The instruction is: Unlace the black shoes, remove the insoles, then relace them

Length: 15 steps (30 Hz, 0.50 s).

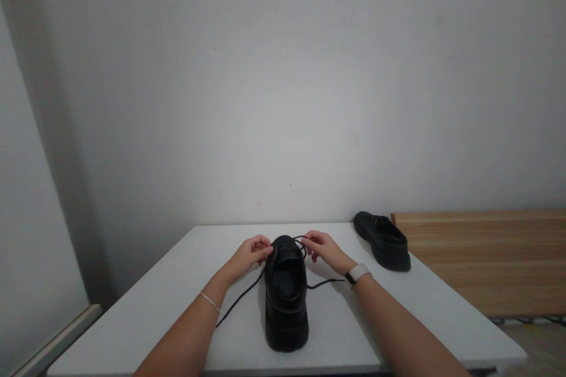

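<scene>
A black lace-up shoe [286, 327] stands upright on the white table, its heel towards me and its toe towards the wall. My left hand [253, 250] is at the left side of the lacing, thumb and fingers pinched together at the shoe's edge; what is between the fingertips is too small to make out. On the right, my right hand [322, 245] pinches a black shoelace [298, 238] beside the lacing. Loose lace ends trail over the table on both sides, one under my left forearm and one towards my right wrist.
A second black shoe [384, 242] rests at the table's back right corner. Behind the white table [177, 283] rises a plain wall [283, 100]. A wood-grain board [481, 259] lies to the right, and a white panel [35, 200] stands at the left.
</scene>
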{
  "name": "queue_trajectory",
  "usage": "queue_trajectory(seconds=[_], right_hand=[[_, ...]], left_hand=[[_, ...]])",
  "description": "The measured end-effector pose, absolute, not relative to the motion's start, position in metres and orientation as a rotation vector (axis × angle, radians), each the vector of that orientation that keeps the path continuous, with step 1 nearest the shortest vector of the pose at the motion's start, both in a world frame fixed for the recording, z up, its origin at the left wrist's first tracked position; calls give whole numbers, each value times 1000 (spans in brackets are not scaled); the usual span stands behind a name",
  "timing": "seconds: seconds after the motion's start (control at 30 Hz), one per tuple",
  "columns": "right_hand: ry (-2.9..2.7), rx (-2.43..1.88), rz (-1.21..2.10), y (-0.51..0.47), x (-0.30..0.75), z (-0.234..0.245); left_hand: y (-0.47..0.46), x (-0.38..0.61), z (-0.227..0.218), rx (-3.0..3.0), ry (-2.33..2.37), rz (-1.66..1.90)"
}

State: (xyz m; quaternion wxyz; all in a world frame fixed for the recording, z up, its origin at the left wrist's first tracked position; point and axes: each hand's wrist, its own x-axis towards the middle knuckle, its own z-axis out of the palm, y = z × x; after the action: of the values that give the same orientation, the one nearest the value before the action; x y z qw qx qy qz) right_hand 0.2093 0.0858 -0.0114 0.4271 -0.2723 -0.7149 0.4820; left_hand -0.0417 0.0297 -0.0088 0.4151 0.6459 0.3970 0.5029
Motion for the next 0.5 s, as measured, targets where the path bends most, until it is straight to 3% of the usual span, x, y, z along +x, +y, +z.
queue_trajectory(seconds=[0.5], right_hand=[[-1735,-695,1267,89,213,-12]], left_hand=[[30,-41,-7,1616,997,1299]])
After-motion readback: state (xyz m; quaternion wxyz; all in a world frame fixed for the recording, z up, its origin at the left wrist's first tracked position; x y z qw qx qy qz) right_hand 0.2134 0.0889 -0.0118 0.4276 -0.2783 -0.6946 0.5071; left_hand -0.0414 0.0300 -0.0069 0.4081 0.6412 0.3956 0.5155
